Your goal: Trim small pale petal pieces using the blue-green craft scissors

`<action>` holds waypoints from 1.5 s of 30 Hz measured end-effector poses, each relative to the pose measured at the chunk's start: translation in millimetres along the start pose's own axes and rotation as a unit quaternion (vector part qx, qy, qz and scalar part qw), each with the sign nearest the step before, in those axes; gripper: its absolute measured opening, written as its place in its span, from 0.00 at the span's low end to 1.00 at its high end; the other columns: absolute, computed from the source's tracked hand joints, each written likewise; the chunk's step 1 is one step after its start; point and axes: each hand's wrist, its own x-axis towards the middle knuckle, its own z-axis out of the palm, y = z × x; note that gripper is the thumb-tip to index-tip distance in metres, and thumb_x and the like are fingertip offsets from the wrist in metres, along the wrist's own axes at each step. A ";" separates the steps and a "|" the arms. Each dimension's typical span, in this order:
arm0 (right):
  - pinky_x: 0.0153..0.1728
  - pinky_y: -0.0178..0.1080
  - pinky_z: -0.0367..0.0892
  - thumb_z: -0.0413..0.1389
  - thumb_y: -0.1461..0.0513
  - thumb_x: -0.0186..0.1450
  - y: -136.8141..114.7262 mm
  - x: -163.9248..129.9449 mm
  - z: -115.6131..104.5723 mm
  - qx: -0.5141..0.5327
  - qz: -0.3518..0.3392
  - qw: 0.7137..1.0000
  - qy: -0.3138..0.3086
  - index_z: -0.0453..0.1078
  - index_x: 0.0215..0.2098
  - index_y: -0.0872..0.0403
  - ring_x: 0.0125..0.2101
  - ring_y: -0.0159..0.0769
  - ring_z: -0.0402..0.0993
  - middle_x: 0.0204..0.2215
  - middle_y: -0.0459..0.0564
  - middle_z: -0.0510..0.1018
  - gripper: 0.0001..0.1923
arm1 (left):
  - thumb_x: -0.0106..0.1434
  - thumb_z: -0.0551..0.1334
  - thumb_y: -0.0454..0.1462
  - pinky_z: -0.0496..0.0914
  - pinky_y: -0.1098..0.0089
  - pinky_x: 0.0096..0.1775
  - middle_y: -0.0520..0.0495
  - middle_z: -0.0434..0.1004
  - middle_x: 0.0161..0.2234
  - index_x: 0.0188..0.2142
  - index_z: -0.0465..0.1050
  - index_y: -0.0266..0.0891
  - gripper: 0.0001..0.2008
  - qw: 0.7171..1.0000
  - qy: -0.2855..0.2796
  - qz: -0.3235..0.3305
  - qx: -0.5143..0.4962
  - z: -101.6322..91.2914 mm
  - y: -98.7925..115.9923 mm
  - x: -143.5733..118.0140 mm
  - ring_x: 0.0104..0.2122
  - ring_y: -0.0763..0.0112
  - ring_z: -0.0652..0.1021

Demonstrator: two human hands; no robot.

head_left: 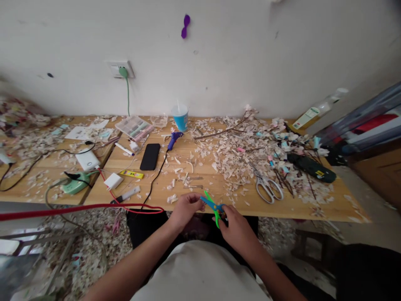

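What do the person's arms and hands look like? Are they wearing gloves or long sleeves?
No gloves and no long sleeves. Both forearms are bare all the way up to where the picture ends. The left hand and the right hand are bare too, with no ring, watch or bracelet that shows. The fingers look slim. Between the arms you can see a white top on the person's body.

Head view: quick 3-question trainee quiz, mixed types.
1. True or false: the right hand holds the green-and-blue scissors.
2. What lies closest to the black phone? A) metal scissors B) purple glue gun C) green bottle
3. Fill in: the blue cup stands against the ____.

Key: 1 true; 2 B; 3 wall.
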 end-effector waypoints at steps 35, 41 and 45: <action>0.44 0.37 0.61 0.52 0.63 0.64 -3.5 -0.6 -10.0 0.005 0.009 1.000 -0.028 0.68 0.41 0.54 0.43 0.42 0.72 0.39 0.53 0.75 0.08 | 0.48 0.73 0.40 0.72 0.71 0.34 0.49 0.78 0.23 0.30 0.78 0.33 0.13 0.997 0.029 -0.015 -0.070 0.4 -4.6 3.1 0.24 0.74 0.76; 0.43 0.38 0.61 0.51 0.64 0.64 -4.0 1.3 -0.9 0.010 0.019 0.999 -0.027 0.68 0.39 0.55 0.42 0.43 0.72 0.38 0.54 0.75 0.06 | 0.52 0.69 0.42 0.70 0.72 0.33 0.49 0.77 0.23 0.30 0.79 0.34 0.12 0.999 0.021 0.004 -0.037 -2.3 -8.7 4.0 0.24 0.74 0.74; 0.44 0.38 0.61 0.50 0.66 0.63 -3.6 2.3 3.2 0.018 0.020 0.999 -0.023 0.67 0.40 0.55 0.42 0.43 0.71 0.39 0.55 0.75 0.07 | 0.54 0.68 0.43 0.70 0.71 0.34 0.49 0.77 0.24 0.31 0.79 0.35 0.12 0.999 0.020 0.014 -0.022 -4.0 -8.3 5.2 0.25 0.73 0.75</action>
